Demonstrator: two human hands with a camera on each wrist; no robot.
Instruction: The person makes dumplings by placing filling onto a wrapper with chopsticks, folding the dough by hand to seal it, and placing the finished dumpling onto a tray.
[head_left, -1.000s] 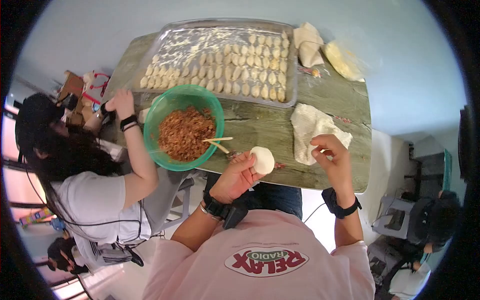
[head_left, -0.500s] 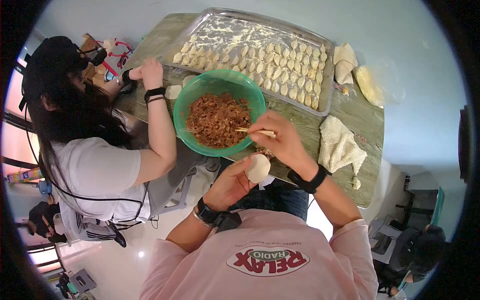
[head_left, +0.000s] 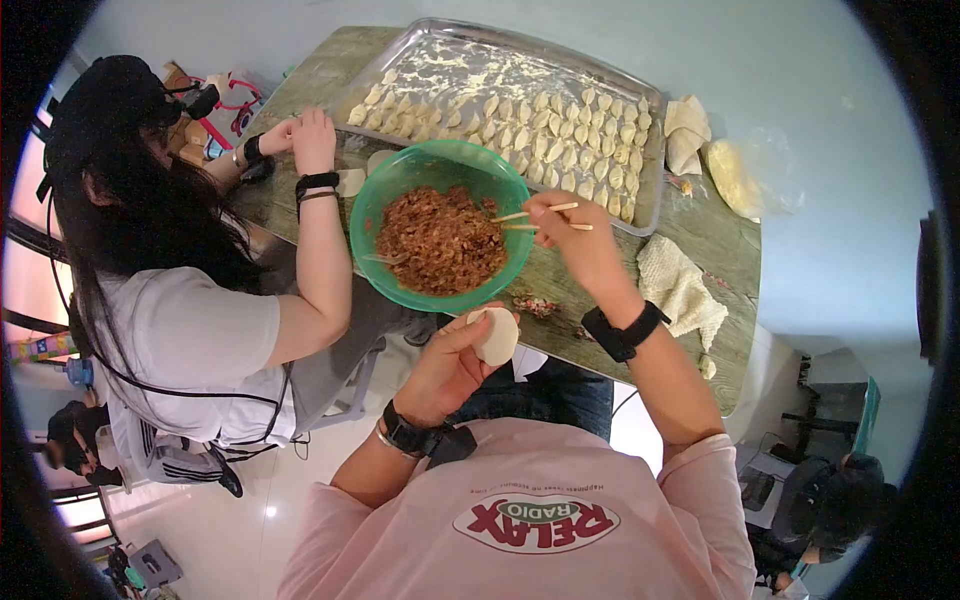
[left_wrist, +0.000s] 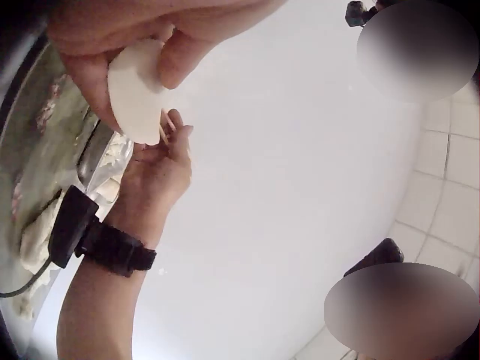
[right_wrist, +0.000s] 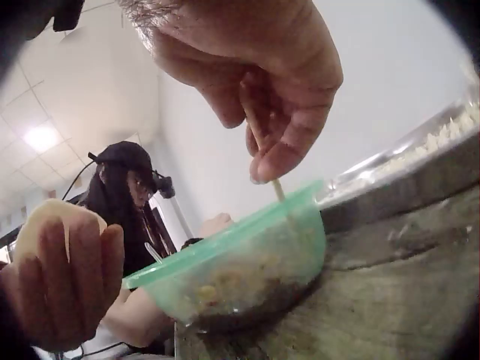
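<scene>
My left hand [head_left: 447,370] holds a round white dough wrapper [head_left: 497,338] just in front of the bowl, with the thumb laid over its face. In the left wrist view the same wrapper [left_wrist: 136,94] is flat and bare. My right hand [head_left: 583,250] grips a pair of wooden chopsticks [head_left: 552,210] over the right rim of the green bowl [head_left: 362,225]. Their tips reach into the bowl beside the brown minced filling [head_left: 440,242]. In the right wrist view the chopsticks [right_wrist: 255,120] slant down behind the bowl's translucent wall [right_wrist: 300,232].
A metal tray [head_left: 655,190] with rows of dumplings [head_left: 570,150] and loose flour lies behind the bowl. A crumpled cloth [head_left: 680,285] lies at the right, and a plastic bag [head_left: 735,180] beyond the tray. Another person [head_left: 190,340] sits at the left, hands by the table.
My right hand has come from near the cloth to the bowl and taken hold of the chopsticks, which now spread apart. My left hand still holds the wrapper, slightly lower and left.
</scene>
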